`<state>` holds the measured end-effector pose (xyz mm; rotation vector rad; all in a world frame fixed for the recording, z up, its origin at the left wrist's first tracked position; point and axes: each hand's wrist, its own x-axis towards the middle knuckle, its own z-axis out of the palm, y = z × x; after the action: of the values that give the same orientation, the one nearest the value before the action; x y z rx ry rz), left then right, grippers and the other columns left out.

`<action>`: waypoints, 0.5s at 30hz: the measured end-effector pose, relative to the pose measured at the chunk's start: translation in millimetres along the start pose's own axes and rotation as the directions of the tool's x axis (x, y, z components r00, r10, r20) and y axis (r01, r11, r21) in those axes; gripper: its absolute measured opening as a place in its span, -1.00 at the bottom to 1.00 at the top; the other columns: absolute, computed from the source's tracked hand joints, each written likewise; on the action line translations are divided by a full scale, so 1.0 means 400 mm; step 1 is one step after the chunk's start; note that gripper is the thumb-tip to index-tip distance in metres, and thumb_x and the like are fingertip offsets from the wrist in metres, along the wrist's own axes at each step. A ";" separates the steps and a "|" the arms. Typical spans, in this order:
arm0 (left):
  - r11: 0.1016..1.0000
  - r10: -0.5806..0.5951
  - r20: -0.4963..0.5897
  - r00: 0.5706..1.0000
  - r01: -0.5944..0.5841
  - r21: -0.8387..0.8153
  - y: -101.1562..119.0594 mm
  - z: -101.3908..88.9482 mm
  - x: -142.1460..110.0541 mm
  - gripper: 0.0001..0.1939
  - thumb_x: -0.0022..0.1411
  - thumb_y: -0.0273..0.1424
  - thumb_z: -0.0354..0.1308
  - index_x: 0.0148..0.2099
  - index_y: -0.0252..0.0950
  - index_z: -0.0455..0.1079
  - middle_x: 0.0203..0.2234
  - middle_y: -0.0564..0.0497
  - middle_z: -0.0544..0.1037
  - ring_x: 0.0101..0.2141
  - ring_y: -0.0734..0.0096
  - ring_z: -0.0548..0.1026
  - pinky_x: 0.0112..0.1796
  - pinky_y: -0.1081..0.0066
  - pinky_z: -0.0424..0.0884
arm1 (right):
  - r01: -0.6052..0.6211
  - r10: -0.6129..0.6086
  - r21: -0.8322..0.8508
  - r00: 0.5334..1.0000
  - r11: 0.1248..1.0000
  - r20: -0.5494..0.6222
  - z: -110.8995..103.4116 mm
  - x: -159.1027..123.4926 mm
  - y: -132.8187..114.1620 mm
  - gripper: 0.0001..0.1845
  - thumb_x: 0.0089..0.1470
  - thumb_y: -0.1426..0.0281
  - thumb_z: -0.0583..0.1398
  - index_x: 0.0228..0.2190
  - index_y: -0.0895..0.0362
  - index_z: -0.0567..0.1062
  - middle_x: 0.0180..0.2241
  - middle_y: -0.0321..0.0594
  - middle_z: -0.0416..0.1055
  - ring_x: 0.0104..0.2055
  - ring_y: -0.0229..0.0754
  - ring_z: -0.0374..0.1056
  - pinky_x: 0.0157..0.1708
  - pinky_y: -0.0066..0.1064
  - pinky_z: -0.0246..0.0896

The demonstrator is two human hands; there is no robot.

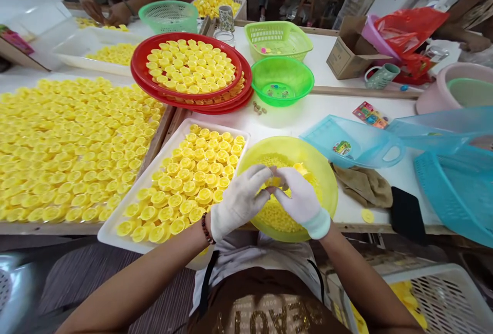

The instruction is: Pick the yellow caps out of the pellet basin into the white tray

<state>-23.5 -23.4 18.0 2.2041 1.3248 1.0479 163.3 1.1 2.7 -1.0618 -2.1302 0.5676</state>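
Both hands meet above a yellow bowl point(252, 156), which holds many tiny yellow pellets point(279, 218). My left hand point(242, 198), in a white glove with bare fingertips, is closed in a pinch. Opposite it, my right hand point(300, 198), gloved the same way, pinches too. Between their fingertips is a small yellow plastic piece point(285, 188), mostly hidden by the fingers. Further yellow pieces point(304, 170) lie in the bowl behind my right hand. Left of the bowl, a white tray point(111, 231) carries rows of round yellow plastic caps point(188, 185).
Many more caps point(69, 154) cover the table at left. Stacked red trays point(138, 67) and a green basin point(283, 82) stand behind. Blue scoops point(346, 141), a brown cloth point(364, 185) and a black flat object point(407, 213) lie at right. Another person's hands point(111, 14) work across the table.
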 end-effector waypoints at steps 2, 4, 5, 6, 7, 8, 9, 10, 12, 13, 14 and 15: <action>0.996 0.087 0.125 0.988 -0.091 0.026 0.001 -0.011 -0.003 -0.71 0.36 -0.47 0.04 0.10 -0.28 0.33 -0.05 -0.14 0.50 -0.03 0.24 0.51 -0.04 0.27 0.50 | -0.049 0.048 0.038 0.998 0.998 0.045 -0.013 -0.004 -0.001 -0.69 0.21 0.39 0.17 0.00 0.08 0.41 -0.09 -0.07 0.52 -0.11 -0.04 0.47 -0.04 -0.14 0.42; 0.996 0.076 0.202 0.977 -0.085 0.036 0.005 -0.018 -0.009 -0.71 0.33 -0.49 0.03 0.08 -0.29 0.33 -0.05 -0.15 0.50 -0.04 0.24 0.52 -0.05 0.28 0.50 | -0.131 0.121 0.107 0.988 0.986 0.098 -0.026 -0.013 0.006 -0.64 0.21 0.33 0.21 0.04 0.07 0.40 -0.08 -0.08 0.53 -0.16 -0.06 0.50 -0.06 -0.15 0.45; 0.998 0.043 0.219 0.975 -0.053 0.042 0.008 -0.019 -0.012 -0.72 0.31 -0.49 0.05 0.07 -0.30 0.33 -0.06 -0.15 0.51 -0.05 0.24 0.52 -0.05 0.28 0.50 | -0.171 0.153 0.145 0.980 0.975 0.124 -0.030 -0.018 0.012 -0.61 0.20 0.30 0.23 0.05 0.06 0.39 -0.07 -0.08 0.54 -0.16 -0.06 0.51 -0.07 -0.15 0.46; 0.999 0.000 0.224 0.974 -0.011 0.048 0.011 -0.018 -0.016 -0.72 0.29 -0.48 0.07 0.05 -0.30 0.33 -0.07 -0.14 0.52 -0.06 0.23 0.52 -0.06 0.27 0.50 | -0.204 0.179 0.181 0.973 0.962 0.147 -0.033 -0.023 0.019 -0.58 0.18 0.27 0.25 0.06 0.06 0.39 -0.06 -0.08 0.54 -0.15 -0.06 0.52 -0.07 -0.15 0.48; 0.998 -0.046 0.224 0.974 0.035 0.051 0.015 -0.016 -0.019 -0.73 0.28 -0.46 0.10 0.03 -0.30 0.34 -0.09 -0.13 0.53 -0.07 0.22 0.52 -0.06 0.25 0.49 | -0.230 0.197 0.211 0.966 0.950 0.167 -0.033 -0.027 0.025 -0.56 0.17 0.24 0.26 0.07 0.05 0.39 -0.05 -0.08 0.54 -0.13 -0.05 0.52 -0.06 -0.14 0.48; 0.995 -0.093 0.217 0.972 0.084 0.049 0.019 -0.013 -0.023 -0.74 0.26 -0.44 0.13 0.01 -0.30 0.35 -0.10 -0.12 0.54 -0.08 0.21 0.53 -0.07 0.24 0.49 | -0.249 0.208 0.236 0.961 0.940 0.183 -0.032 -0.031 0.029 -0.55 0.17 0.23 0.26 0.06 0.05 0.39 -0.05 -0.08 0.54 -0.10 -0.04 0.52 -0.05 -0.14 0.49; 0.990 -0.138 0.207 0.969 0.132 0.041 0.023 -0.011 -0.027 -0.73 0.24 -0.43 0.15 0.00 -0.30 0.35 -0.12 -0.12 0.55 -0.10 0.20 0.53 -0.07 0.23 0.48 | -0.262 0.215 0.254 0.956 0.931 0.198 -0.029 -0.032 0.031 -0.56 0.17 0.22 0.26 0.06 0.05 0.40 -0.05 -0.08 0.54 -0.08 -0.03 0.52 -0.04 -0.14 0.49; 0.984 -0.179 0.191 0.965 0.178 0.023 0.025 -0.008 -0.030 -0.72 0.22 -0.43 0.17 0.00 -0.31 0.36 -0.14 -0.11 0.56 -0.12 0.21 0.54 -0.07 0.23 0.48 | -0.272 0.219 0.268 0.952 0.924 0.213 -0.025 -0.033 0.031 -0.57 0.17 0.22 0.26 0.05 0.05 0.40 -0.06 -0.08 0.55 -0.08 -0.04 0.53 -0.04 -0.14 0.49; 0.967 -0.243 0.165 0.956 0.253 -0.041 0.025 -0.007 -0.038 -0.71 0.18 -0.45 0.20 -0.03 -0.32 0.38 -0.18 -0.09 0.57 -0.18 0.26 0.54 -0.09 0.28 0.47 | -0.278 0.211 0.272 0.945 0.921 0.249 -0.014 -0.030 0.022 -0.60 0.18 0.24 0.24 0.03 0.05 0.41 -0.06 -0.10 0.55 -0.08 -0.06 0.53 -0.03 -0.16 0.48; 0.956 -0.268 0.159 0.950 0.282 -0.076 0.023 -0.008 -0.042 -0.73 0.16 -0.45 0.21 -0.06 -0.32 0.40 -0.21 -0.07 0.58 -0.22 0.29 0.54 -0.12 0.31 0.47 | -0.272 0.201 0.265 0.943 0.925 0.266 -0.007 -0.026 0.015 -0.62 0.19 0.25 0.24 0.03 0.05 0.42 -0.06 -0.10 0.55 -0.08 -0.07 0.53 -0.02 -0.17 0.47; 0.946 -0.291 0.154 0.944 0.308 -0.103 0.019 -0.011 -0.047 -0.76 0.16 -0.45 0.22 -0.09 -0.32 0.41 -0.24 -0.04 0.58 -0.25 0.32 0.53 -0.15 0.33 0.47 | -0.261 0.187 0.254 0.941 0.931 0.283 -0.001 -0.020 0.008 -0.63 0.19 0.26 0.23 0.02 0.06 0.42 -0.05 -0.11 0.55 -0.07 -0.07 0.52 -0.01 -0.18 0.46; 0.936 -0.312 0.148 0.939 0.330 -0.122 0.015 -0.016 -0.052 -0.80 0.16 -0.44 0.22 -0.13 -0.31 0.42 -0.27 -0.03 0.58 -0.27 0.33 0.53 -0.17 0.35 0.46 | -0.247 0.171 0.242 0.940 0.938 0.297 0.005 -0.011 0.002 -0.64 0.19 0.27 0.23 0.01 0.06 0.42 -0.05 -0.11 0.55 -0.06 -0.07 0.52 0.00 -0.19 0.44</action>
<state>-30.6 -44.7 17.3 1.8352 1.4417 0.8380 164.1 -2.2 -0.9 -1.1096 -2.0943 1.1385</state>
